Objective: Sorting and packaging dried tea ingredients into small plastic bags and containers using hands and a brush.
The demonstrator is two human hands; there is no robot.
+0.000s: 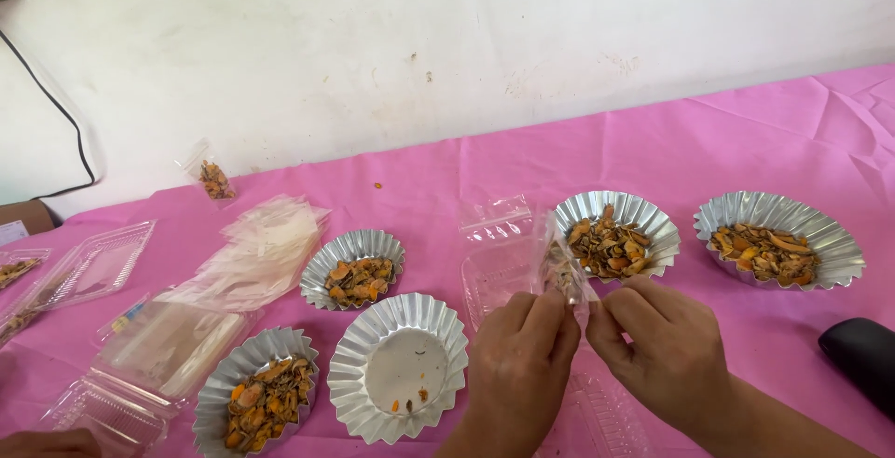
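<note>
A pink tablecloth [727, 141] carries five fluted foil dishes: the far-right dish [820, 234], the centre-right dish [643, 211], the mid-left dish [373, 244] and the near-left dish [224, 393] hold orange-brown dried pieces, while the middle dish [373, 346] holds only crumbs. Clear plastic trays [93, 262] and a stack of empty bags [266, 244] lie left. The left hand [517, 365] and right hand [667, 351], fingers pinched shut, grip a small clear bag [559, 272] of dried pieces, just before the centre-right dish.
</note>
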